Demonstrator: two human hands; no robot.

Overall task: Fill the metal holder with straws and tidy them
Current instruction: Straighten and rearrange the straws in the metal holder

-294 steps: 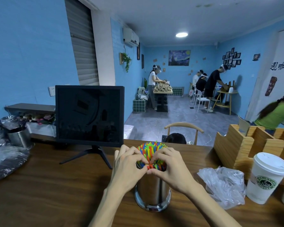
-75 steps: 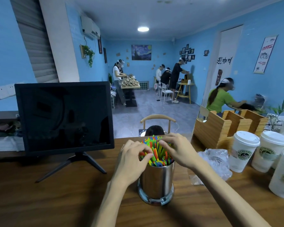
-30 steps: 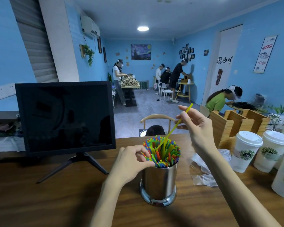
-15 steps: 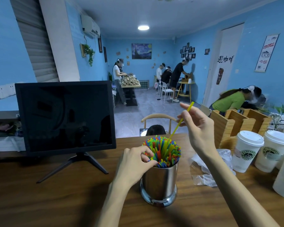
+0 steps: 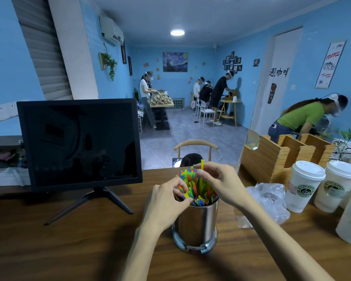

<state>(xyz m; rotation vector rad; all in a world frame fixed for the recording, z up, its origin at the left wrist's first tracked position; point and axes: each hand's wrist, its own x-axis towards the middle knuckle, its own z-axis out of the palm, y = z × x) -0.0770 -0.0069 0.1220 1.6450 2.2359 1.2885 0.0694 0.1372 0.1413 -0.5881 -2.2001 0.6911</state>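
Observation:
A shiny metal holder [image 5: 195,224] stands on the wooden counter [image 5: 69,240], packed with coloured straws [image 5: 199,189]. My right hand [image 5: 221,181] pinches a yellow straw [image 5: 202,164] that stands almost upright among the others, its top poking above my fingers. My left hand [image 5: 166,201] rests at the holder's left rim with its fingertips pinched on the nearest straws. Both hands hide parts of the bundle.
A black monitor [image 5: 79,142] on a stand sits to the left. A crumpled clear plastic bag [image 5: 272,201], several lidded paper cups [image 5: 304,185] and a wooden organiser [image 5: 280,155] are to the right. People work in the room behind.
My right hand has come down from above and right, bringing the yellow straw from a slant to nearly upright inside the bundle. My left hand stays at the rim.

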